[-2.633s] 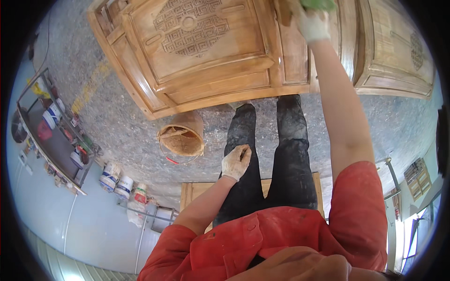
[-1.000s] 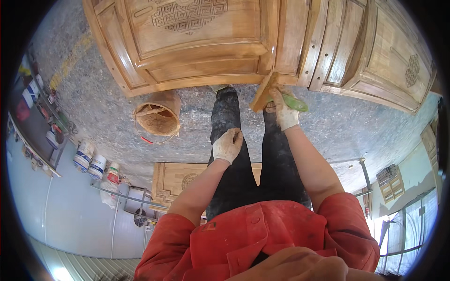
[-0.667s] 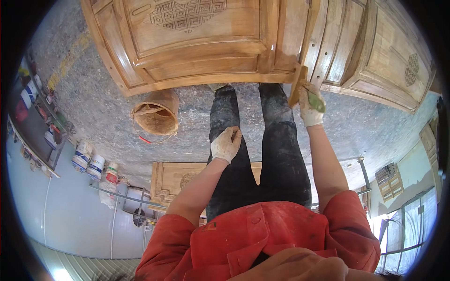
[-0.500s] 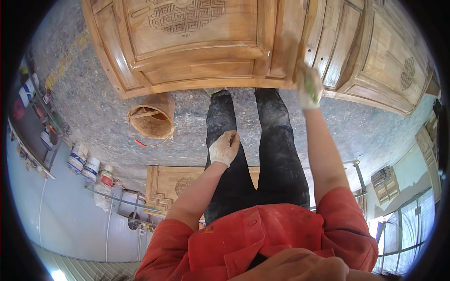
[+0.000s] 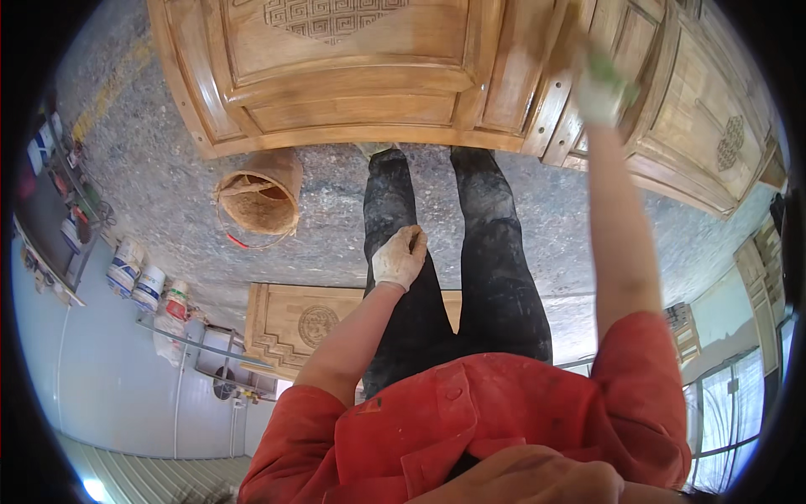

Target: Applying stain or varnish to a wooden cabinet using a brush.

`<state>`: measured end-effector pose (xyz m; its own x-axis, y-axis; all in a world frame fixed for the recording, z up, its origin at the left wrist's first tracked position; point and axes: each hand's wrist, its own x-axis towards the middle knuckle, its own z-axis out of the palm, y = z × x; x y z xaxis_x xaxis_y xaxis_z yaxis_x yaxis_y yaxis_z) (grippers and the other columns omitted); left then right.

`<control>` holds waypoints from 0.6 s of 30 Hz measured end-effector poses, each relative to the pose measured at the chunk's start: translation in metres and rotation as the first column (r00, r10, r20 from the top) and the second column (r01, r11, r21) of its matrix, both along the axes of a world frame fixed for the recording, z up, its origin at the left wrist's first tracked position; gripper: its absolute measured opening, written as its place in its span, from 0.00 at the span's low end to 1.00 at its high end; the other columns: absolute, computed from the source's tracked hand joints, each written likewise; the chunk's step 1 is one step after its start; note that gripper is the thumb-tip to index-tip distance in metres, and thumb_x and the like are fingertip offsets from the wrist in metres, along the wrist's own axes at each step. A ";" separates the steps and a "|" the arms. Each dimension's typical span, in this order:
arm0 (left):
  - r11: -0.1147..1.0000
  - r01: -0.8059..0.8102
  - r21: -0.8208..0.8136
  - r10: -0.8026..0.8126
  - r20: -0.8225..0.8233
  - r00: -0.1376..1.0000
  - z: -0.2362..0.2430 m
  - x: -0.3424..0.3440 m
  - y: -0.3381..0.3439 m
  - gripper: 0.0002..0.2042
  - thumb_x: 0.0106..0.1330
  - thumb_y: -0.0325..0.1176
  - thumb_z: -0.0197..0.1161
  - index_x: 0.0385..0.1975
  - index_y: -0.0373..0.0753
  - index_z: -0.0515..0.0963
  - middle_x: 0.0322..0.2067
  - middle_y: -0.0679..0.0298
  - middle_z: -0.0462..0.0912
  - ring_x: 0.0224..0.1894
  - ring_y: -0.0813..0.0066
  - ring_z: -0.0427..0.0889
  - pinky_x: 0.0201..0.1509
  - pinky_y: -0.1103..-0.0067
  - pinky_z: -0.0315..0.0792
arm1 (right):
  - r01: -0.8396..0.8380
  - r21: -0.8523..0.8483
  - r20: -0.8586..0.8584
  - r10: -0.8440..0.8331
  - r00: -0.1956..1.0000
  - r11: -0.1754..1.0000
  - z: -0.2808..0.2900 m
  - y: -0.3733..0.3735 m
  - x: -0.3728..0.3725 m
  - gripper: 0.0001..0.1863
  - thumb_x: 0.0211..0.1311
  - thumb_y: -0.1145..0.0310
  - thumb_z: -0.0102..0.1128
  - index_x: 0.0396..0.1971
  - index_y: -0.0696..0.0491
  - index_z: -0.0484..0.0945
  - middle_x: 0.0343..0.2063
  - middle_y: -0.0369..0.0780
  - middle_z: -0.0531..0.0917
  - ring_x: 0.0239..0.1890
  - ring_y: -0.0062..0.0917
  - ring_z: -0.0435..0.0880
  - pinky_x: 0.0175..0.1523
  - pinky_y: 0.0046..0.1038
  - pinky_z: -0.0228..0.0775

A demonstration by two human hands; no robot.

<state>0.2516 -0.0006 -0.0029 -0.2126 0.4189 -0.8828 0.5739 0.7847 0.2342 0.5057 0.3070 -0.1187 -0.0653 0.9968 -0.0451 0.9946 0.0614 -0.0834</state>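
Note:
My left hand [image 5: 400,259], in a stained whitish glove, hangs in front of my left thigh. Its fingers are loosely curled, and nothing shows in them. Reaching far out to the right, my gloved right hand [image 5: 599,97] is smeared by motion. It is closed round a blurred green thing [image 5: 611,70] whose kind I cannot make out. This hand is over the right part of a large varnished wooden panel [image 5: 353,88], near its joint with a paler wooden panel [image 5: 684,109]. The left panel bears a carved lattice pattern.
A brown-crusted bucket [image 5: 259,202] with a wire handle stands on the speckled floor [image 5: 327,227], left of my legs. Behind me lies another carved wooden panel [image 5: 290,323]. Several paint buckets [image 5: 138,277] are by the wall at left, near a shelf or cart [image 5: 71,227].
My right hand has swept forward and to the right across the panels, its arm stretching out further. My left hand keeps nearly the same place and curl. The whole view has shifted slightly.

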 end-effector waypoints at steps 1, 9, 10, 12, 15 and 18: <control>1.000 -0.008 -0.016 0.008 0.004 1.000 -0.001 0.001 0.002 0.12 0.62 0.41 0.56 0.40 0.43 0.78 0.31 0.62 0.84 0.30 0.62 0.81 0.35 0.74 0.73 | 0.065 -0.282 0.084 -0.043 0.996 0.957 0.029 -0.042 -0.012 0.19 0.61 0.60 0.56 0.51 0.49 0.74 0.47 0.38 0.78 0.44 0.31 0.79 0.47 0.31 0.72; 0.998 -0.060 0.029 0.061 -0.003 0.998 -0.004 0.007 0.001 0.13 0.62 0.42 0.56 0.40 0.44 0.79 0.32 0.63 0.84 0.31 0.61 0.82 0.35 0.73 0.73 | 0.126 -0.268 -0.597 -0.267 0.756 0.955 0.047 -0.183 -0.006 0.11 0.57 0.76 0.59 0.41 0.59 0.79 0.36 0.42 0.84 0.34 0.24 0.82 0.41 0.22 0.74; 0.998 -0.058 0.038 0.058 -0.004 0.998 -0.003 0.009 0.002 0.13 0.62 0.42 0.56 0.40 0.44 0.79 0.31 0.63 0.84 0.31 0.61 0.82 0.35 0.73 0.73 | 0.086 -0.237 -0.637 -0.222 0.738 0.968 0.036 -0.159 0.002 0.13 0.58 0.73 0.59 0.44 0.56 0.78 0.40 0.41 0.83 0.38 0.25 0.82 0.43 0.22 0.73; 0.997 -0.053 0.055 0.053 -0.013 0.998 -0.001 0.012 0.003 0.13 0.62 0.42 0.56 0.40 0.43 0.78 0.31 0.63 0.84 0.30 0.61 0.82 0.35 0.74 0.73 | -0.390 0.211 0.117 0.373 0.921 0.896 0.007 -0.086 0.015 0.15 0.59 0.67 0.58 0.47 0.51 0.78 0.43 0.38 0.81 0.39 0.26 0.81 0.45 0.24 0.71; 0.996 -0.078 0.041 0.080 -0.060 0.995 0.001 0.007 -0.002 0.13 0.62 0.42 0.56 0.40 0.43 0.78 0.30 0.63 0.84 0.30 0.62 0.82 0.35 0.74 0.73 | -0.454 0.010 0.629 0.347 0.695 0.891 -0.013 0.024 -0.003 0.18 0.59 0.56 0.57 0.46 0.50 0.78 0.41 0.40 0.81 0.37 0.28 0.80 0.44 0.29 0.72; 0.995 -0.098 0.034 0.099 -0.020 0.995 0.001 0.017 0.010 0.13 0.62 0.42 0.56 0.40 0.43 0.78 0.29 0.64 0.84 0.29 0.63 0.81 0.35 0.74 0.73 | 0.011 0.034 -0.114 -0.007 0.993 0.999 -0.075 0.150 0.039 0.23 0.57 0.50 0.58 0.46 0.52 0.79 0.38 0.43 0.82 0.35 0.32 0.81 0.40 0.29 0.74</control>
<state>0.2687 0.0095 -0.0023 -0.2735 0.4240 -0.8634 0.4995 0.8297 0.2492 0.5443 0.4575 -0.1942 -0.0591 0.9982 -0.0034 0.9793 0.0573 -0.1943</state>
